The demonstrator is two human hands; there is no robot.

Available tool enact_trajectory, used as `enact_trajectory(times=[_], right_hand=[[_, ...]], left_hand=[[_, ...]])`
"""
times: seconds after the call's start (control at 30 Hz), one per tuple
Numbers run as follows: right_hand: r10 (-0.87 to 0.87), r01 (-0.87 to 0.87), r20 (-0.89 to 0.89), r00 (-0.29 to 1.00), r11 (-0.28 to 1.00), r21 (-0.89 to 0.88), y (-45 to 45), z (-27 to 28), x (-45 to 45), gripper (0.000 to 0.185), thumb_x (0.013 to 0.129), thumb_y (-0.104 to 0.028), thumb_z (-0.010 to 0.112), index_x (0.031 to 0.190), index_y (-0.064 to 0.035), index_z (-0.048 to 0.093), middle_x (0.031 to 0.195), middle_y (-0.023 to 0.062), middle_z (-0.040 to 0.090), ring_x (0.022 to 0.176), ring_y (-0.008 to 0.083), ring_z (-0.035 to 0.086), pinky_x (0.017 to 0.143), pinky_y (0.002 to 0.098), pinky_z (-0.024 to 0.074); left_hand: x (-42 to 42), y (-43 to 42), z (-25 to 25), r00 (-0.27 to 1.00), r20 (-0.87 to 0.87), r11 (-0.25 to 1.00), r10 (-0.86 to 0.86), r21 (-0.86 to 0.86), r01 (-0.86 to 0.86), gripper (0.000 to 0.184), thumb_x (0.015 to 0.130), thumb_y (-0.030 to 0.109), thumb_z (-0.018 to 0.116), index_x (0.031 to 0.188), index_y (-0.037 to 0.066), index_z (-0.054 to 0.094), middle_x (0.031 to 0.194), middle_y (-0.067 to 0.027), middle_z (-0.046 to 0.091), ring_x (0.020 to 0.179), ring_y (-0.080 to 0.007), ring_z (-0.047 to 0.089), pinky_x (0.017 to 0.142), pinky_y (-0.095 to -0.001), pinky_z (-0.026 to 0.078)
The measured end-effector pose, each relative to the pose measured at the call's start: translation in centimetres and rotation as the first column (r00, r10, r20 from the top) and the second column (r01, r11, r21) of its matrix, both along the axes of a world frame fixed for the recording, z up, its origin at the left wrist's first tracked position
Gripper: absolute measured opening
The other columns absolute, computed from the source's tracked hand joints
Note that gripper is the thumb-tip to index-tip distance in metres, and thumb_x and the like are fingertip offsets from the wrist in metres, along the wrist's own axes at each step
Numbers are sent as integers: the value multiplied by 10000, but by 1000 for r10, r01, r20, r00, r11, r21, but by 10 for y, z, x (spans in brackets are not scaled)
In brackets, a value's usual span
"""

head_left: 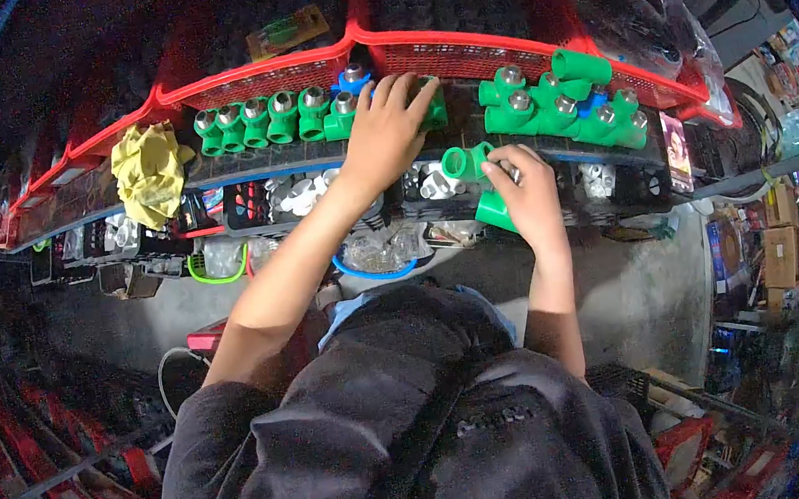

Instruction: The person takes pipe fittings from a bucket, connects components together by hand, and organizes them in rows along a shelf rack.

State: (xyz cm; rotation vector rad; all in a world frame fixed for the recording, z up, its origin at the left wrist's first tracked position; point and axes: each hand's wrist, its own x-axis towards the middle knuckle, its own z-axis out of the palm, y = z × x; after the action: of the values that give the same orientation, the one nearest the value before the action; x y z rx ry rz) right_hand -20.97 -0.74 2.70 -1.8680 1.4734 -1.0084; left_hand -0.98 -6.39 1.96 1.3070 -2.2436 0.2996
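Note:
Along the shelf edge, a row of green fittings point(281, 119) with metal inserts stands at centre left. My left hand point(391, 129) reaches over the right end of this row, its fingers spread on a green fitting point(339, 121); its palm hides part of it. My right hand point(526, 194) is closed on a green tee fitting point(467, 164), held just in front of the shelf edge. Below that hand another green piece point(496, 212) shows, partly covered by the fingers. More green fittings point(557, 105) lie in a cluster to the right. A blue fitting point(353, 78) sits behind my left hand.
Red baskets point(260, 74) line the back of the shelf. A crumpled yellow cloth point(150, 173) hangs over the shelf edge at left. Under the shelf are black bins with white fittings point(303, 193), a green basket point(218, 261) and a blue basket point(377, 269). Cartons point(782, 258) stand at right.

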Motion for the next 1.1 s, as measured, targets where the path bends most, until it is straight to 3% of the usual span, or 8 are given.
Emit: enact_trajectory(times=[0.3,0.63,0.73,0.83,0.9,1.03,1.1], right_hand=[[23,-23,6,1000,1000,-21,-3,-6,7,147,773,-131,626,850,-11,589,815,134,580,763,296,567,673,360,437],[14,-14,1,1000,1000,0,-2,-8,4,144,770,-131,627,846,-14,589,810,132,579,749,282,562,660,352,433],[7,-6,16,1000,1000,-26,-2,-9,4,143,767,-125,628,848,-13,589,805,132,579,745,282,562,659,351,434],[9,-9,7,1000,1000,-17,-2,-6,5,142,764,-119,630,848,-12,590,803,133,580,739,282,563,660,350,436],[10,-9,16,1000,999,-51,-2,-7,6,136,769,-93,629,846,9,583,745,106,555,670,188,536,620,292,408],[9,-8,31,999,999,-34,-2,-8,7,133,768,-89,628,845,9,583,748,103,553,668,180,530,616,290,405],[12,-10,31,999,998,-60,-3,-8,7,130,767,-85,630,840,11,583,742,99,546,666,169,524,611,283,401]], left_hand=[[8,-2,-1,998,-44,993,-54,-104,50,539,705,17,482,1233,128,472,1096,-138,519,1055,-292,477,911,-409,360],[8,-6,-3,998,-42,990,-54,-133,48,544,694,5,485,1223,131,490,1064,-135,526,1029,-295,484,891,-389,375],[8,-6,-3,995,-72,996,-62,-67,58,670,647,-7,535,1277,200,441,1127,-138,504,1086,-312,465,921,-425,381],[7,-2,0,996,-62,997,-65,-43,63,696,626,31,591,1283,189,426,1162,-143,481,1119,-325,438,935,-428,374],[3,1,2,988,-137,996,-66,-62,58,615,627,28,568,1228,106,466,1137,-161,493,1111,-322,441,948,-439,350],[6,1,2,991,-123,998,-54,-28,51,697,625,91,637,1282,126,404,1203,-151,449,1164,-337,396,971,-436,346],[5,5,8,972,-216,995,-93,-59,82,577,646,79,606,1207,69,470,1141,-162,491,1128,-329,430,962,-440,343]])
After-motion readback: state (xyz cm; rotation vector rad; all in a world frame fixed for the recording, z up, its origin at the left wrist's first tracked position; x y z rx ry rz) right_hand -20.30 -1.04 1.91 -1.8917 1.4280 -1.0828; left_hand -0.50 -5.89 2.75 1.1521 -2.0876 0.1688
